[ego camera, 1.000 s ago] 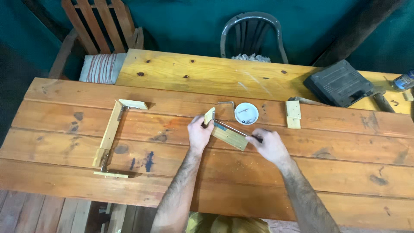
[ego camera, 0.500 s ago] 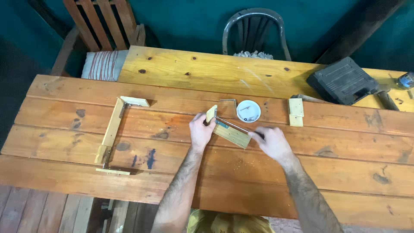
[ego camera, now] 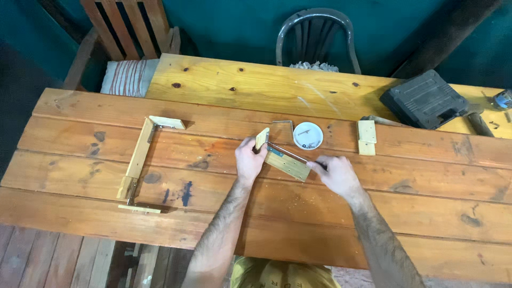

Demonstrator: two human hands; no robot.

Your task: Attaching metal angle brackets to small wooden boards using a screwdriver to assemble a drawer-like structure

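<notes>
Between hands (ego camera: 250, 160) (mid-table): wood strip (ego camera: 288, 164)

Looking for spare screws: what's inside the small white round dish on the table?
The white dish holds a few small dark bits, too small to identify. Nothing covers it; the right hand and left hand lie nearer the camera.

Edges and blind spots

Far right, the tool (ego camera: 502, 99) is cut off by the frame. The right hand (ego camera: 337, 175) covers whatever it grips. Contents of the white dish (ego camera: 308, 135) are too small to tell.
</notes>
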